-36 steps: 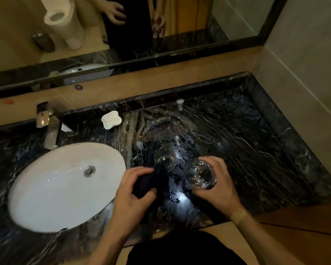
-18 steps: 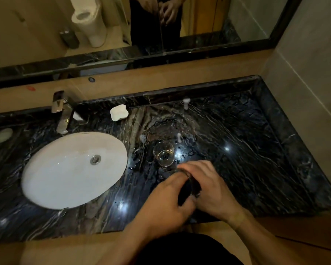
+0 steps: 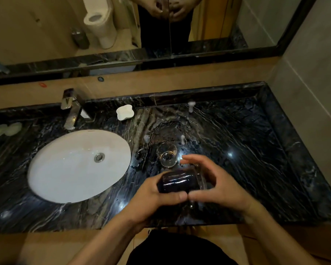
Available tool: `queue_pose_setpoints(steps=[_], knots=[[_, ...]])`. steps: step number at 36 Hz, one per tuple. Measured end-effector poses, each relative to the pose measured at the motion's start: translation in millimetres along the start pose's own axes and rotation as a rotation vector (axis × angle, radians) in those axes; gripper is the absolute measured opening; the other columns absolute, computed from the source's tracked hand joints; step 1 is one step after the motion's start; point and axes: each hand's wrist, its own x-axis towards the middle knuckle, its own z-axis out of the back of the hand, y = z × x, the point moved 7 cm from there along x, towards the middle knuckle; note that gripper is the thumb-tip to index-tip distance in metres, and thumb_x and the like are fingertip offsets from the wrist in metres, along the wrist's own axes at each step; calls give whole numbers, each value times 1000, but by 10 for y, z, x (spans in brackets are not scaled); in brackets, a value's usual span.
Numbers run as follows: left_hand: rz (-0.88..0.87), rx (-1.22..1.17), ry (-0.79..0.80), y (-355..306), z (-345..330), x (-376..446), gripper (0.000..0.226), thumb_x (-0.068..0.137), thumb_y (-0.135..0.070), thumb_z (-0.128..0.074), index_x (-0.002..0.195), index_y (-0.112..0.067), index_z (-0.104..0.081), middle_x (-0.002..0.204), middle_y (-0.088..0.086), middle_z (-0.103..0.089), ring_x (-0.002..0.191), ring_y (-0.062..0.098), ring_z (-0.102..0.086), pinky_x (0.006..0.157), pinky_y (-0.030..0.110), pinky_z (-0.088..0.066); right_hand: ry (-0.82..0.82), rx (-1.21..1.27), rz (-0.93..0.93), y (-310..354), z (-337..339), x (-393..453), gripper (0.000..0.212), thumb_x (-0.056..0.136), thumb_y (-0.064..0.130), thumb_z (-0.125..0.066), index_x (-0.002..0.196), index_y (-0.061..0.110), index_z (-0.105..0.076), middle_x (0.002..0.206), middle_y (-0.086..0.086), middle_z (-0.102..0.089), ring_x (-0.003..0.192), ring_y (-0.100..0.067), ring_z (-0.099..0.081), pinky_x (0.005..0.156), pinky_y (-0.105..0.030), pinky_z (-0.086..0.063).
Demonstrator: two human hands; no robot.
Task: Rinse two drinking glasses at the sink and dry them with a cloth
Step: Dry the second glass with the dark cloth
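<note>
The white sink (image 3: 78,165) is left of both hands. The left hand (image 3: 155,196) and right hand (image 3: 216,188) grip a glass (image 3: 180,181) stuffed with dark cloth. This looks like drying. Next, twist the cloth around inside. The other glass (image 3: 167,156) stands just behind.

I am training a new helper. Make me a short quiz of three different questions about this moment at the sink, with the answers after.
1. True or false: the second glass stands upright on the dark marble counter, apart from both hands.
2. Which choice is right? The dark cloth is (a) lying in the white basin, (b) stuffed inside the held glass, (c) hanging on the faucet.
3. Fill in: the small white soap dish sits on the counter to the ____ of the faucet.

Key
1. True.
2. b: the left hand and right hand hold this glass on its side.
3. Right.
</note>
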Motion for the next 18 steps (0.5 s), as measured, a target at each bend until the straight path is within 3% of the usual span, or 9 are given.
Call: queue_pose_setpoints(steps=[3, 6, 9, 12, 15, 17, 18], knots=[[59, -209, -69, 49, 3, 11, 50, 68, -6, -80, 117, -7, -69, 114, 20, -72, 101, 30, -69, 83, 31, -56, -230, 37, 6, -101, -70, 22, 50, 80, 38, -73, 126, 36, -55, 120, 20, -65, 109, -6, -65, 90, -19, -51], [3, -20, -151, -42, -17, 24, 43, 70, -9, -86, 111, -14, -72, 103, 9, -76, 93, 18, -72, 77, 22, -54, -462, 42, 20, -147, -108, 51, 27, 81, 51, -59, 106, 39, -59, 102, 17, -67, 91, -3, -65, 79, -17, -49], [-88, 186, -252, -168, -9, 5, 34, 78, -12, -83, 108, -23, -72, 98, -5, -77, 94, 9, -72, 77, 16, -52, -591, 96, 20, -170, -120, 54, 35, 85, 55, -50, 103, 28, -61, 97, 13, -68, 87, -4, -65, 75, -16, -49], [-168, 373, -320, -224, -28, -17, 47, 67, -23, -89, 108, -35, -69, 101, -9, -73, 99, 4, -67, 85, 20, -53, -668, 167, -112, -245, -152, 79, 40, 80, 62, -46, 97, 30, -64, 95, 8, -70, 87, -10, -66, 76, -27, -53], [-237, 734, -385, -315, -89, -88, 49, 69, -30, -84, 105, -49, -58, 101, -28, -47, 109, 2, -36, 88, 12, -40, -677, 253, -229, -306, -182, 96, 31, 86, 56, -50, 91, 32, -68, 96, 0, -71, 94, -22, -66, 83, -43, -52], [-269, 810, -307, -337, -159, -113, 50, 76, -25, -80, 115, -45, -55, 100, -43, -36, 105, 1, -26, 90, 10, -34, -637, 336, -301, -333, -209, 92, 29, 96, 49, -52, 88, 28, -70, 93, -6, -71, 88, -25, -66, 74, -42, -53], [-297, 849, -269, -332, -189, -113, 51, 78, -21, -78, 120, -41, -56, 101, -52, -30, 105, -4, -23, 91, 13, -31, -611, 363, -335, -340, -215, 83, 31, 99, 46, -51, 86, 25, -70, 87, -6, -70, 80, -22, -66, 63, -35, -52]])
